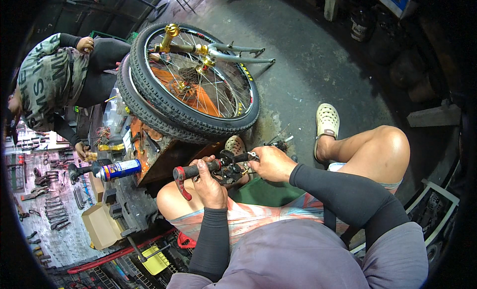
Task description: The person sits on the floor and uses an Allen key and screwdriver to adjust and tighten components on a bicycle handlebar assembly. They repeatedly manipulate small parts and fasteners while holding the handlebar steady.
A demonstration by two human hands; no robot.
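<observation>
My left hand (210,190) is closed around a bicycle handlebar grip (204,167), black with a red, curved bar end (180,183) at its left. Just right of that hand, a dark cluster of brake lever and shifter parts (229,170) sits over my lap. My right hand (272,165) pinches at the right side of these parts. A small silver end (254,155) shows by its thumb and fingers, but what it holds is mostly hidden. Both forearms wear black sleeves.
Two bicycle wheels (134,97) lie stacked on an orange-topped bench (141,162), with a grey fork (238,59) across them. Left are a blue spray can (121,169), an open cardboard box (102,226) and wall-hung tools (54,212). A co-worker (54,82) bends at far left.
</observation>
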